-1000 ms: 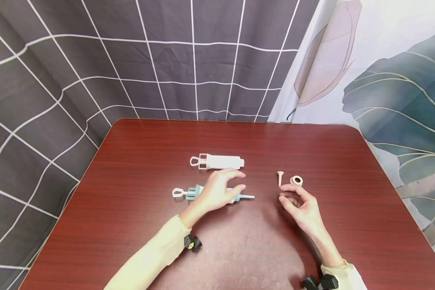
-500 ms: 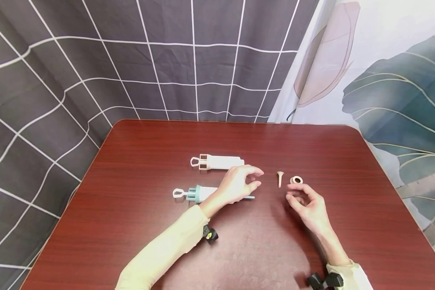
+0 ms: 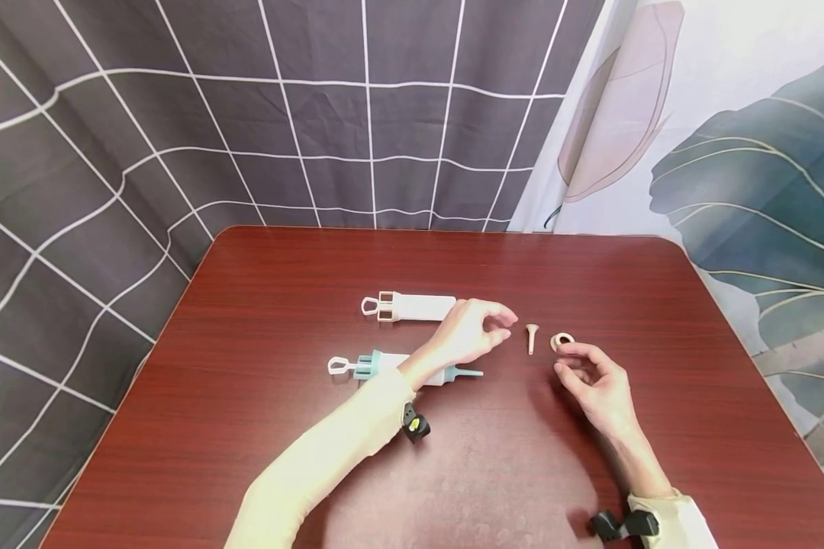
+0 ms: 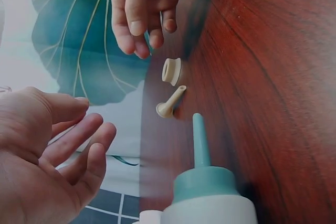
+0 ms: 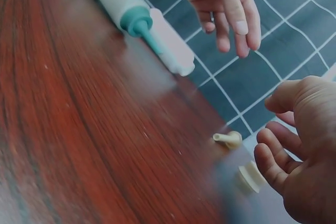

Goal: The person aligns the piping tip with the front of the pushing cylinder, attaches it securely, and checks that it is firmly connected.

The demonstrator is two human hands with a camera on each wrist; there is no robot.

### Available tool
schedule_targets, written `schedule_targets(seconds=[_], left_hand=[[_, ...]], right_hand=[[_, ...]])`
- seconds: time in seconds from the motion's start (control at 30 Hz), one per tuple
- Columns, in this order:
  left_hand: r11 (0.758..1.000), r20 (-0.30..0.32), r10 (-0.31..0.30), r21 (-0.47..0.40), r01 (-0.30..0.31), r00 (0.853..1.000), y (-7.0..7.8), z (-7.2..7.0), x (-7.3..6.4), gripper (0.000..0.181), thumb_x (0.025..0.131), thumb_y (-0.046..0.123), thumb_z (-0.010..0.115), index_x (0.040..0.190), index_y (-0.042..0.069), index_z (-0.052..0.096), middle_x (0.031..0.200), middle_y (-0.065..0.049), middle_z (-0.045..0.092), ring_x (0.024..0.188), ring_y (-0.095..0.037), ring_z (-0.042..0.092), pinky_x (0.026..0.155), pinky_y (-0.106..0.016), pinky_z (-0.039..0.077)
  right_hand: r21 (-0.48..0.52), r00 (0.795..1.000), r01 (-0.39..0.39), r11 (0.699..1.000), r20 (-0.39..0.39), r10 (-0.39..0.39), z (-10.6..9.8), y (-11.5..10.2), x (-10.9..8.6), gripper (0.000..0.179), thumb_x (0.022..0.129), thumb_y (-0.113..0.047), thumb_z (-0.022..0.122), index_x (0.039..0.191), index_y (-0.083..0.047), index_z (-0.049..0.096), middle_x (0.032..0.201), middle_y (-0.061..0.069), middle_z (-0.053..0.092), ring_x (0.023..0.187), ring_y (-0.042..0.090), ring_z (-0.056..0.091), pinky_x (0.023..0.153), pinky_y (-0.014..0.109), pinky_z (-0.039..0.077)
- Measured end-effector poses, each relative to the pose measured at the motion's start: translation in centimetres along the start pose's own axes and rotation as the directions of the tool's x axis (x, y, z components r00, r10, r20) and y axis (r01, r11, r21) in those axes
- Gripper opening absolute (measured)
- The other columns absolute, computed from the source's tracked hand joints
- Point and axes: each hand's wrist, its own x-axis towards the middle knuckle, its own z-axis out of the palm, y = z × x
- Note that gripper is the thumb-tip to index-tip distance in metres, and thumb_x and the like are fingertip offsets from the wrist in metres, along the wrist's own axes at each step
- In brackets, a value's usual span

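My left hand, holding nothing, hovers with loosely bent fingers just left of a small cream nozzle. Its forearm passes over a white plastic syringe with teal fittings, whose thin teal tip points right. In the head view, the right hand has its fingertips right by a cream ring-shaped cap, thumb and fingers apart with nothing between them. The right wrist view shows the nozzle and cap lying below that hand. Behind the left hand lies a second syringe, white with cream fittings, its tip end hidden.
Everything lies on a reddish-brown wooden table. A dark grey checked curtain hangs along the back and left, and a leaf-patterned curtain hangs at the right. Small black cameras are strapped at both wrists.
The left hand has moved right and slightly away, off the teal-fitted syringe and towards the nozzle. The right hand has shifted a little right, to beside the ring-shaped cap.
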Motion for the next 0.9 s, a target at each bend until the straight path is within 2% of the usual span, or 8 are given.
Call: schedule_targets(seconds=[0.2,0.43,0.53,0.63,0.73,0.9], left_hand=[[0.999,0.031,-0.024,0.028,0.024,0.999,0.2,0.2,1.3,0.022,0.089,0.011,0.073,0.11,0.01,0.076,0.099,0.001,0.075,0.094,-0.007,0.068,0.079,-0.017,0.045],[0.997,0.071,-0.07,0.047,0.066,0.995,0.2,0.8,2.9,0.021,0.089,0.01,0.072,0.11,0.01,0.076,0.098,0.002,0.076,0.085,-0.004,0.068,0.076,-0.015,0.044],[0.995,0.08,-0.083,0.066,0.078,0.993,0.3,1.3,3.3,0.021,0.089,0.011,0.071,0.109,0.01,0.076,0.097,0.005,0.075,0.085,-0.002,0.068,0.077,-0.015,0.044],[0.992,0.086,-0.086,0.098,0.078,0.993,0.3,2.0,3.7,0.02,0.09,0.014,0.071,0.109,0.012,0.077,0.096,0.008,0.075,0.088,-0.001,0.067,0.075,-0.015,0.043],[0.99,0.091,-0.093,0.117,0.082,0.992,0.3,2.5,4.1,0.019,0.09,0.016,0.072,0.109,0.014,0.077,0.095,0.01,0.075,0.089,-0.001,0.066,0.074,-0.015,0.044],[0.986,0.078,-0.132,0.114,0.123,0.988,0.0,3.4,4.8,0.019,0.089,0.016,0.074,0.108,0.014,0.077,0.094,0.01,0.075,0.089,0.0,0.066,0.075,-0.015,0.044]], right_hand=[[-0.009,1.0,0.004,1.0,-0.021,-0.004,-0.8,0.4,0.4,0.031,0.083,0.02,0.065,0.113,0.02,0.057,0.102,0.003,0.072,0.084,0.005,0.067,0.068,0.014,0.051],[-0.026,0.998,-0.014,1.0,-0.067,0.012,-1.4,0.4,0.7,0.031,0.081,0.025,0.062,0.111,0.025,0.053,0.094,-0.005,0.072,0.078,0.003,0.066,0.063,0.012,0.049],[-0.038,0.997,-0.017,0.999,-0.072,0.014,-1.3,-0.7,0.7,0.031,0.081,0.025,0.061,0.11,0.027,0.051,0.092,-0.01,0.071,0.077,0.002,0.066,0.062,0.012,0.049],[-0.035,0.997,-0.022,0.999,-0.076,0.02,-1.3,-1.4,0.8,0.031,0.082,0.024,0.062,0.11,0.027,0.051,0.092,-0.007,0.071,0.076,0.002,0.066,0.063,0.012,0.049],[-0.013,0.996,-0.027,1.0,-0.081,0.026,-1.5,-1.3,1.0,0.031,0.082,0.024,0.062,0.111,0.027,0.051,0.092,-0.004,0.071,0.076,0.002,0.066,0.063,0.013,0.05],[-0.054,0.996,-0.038,0.998,-0.083,0.034,-1.7,-1.1,1.2,0.032,0.082,0.022,0.062,0.112,0.026,0.052,0.091,-0.005,0.071,0.074,0.001,0.066,0.063,0.012,0.05]])
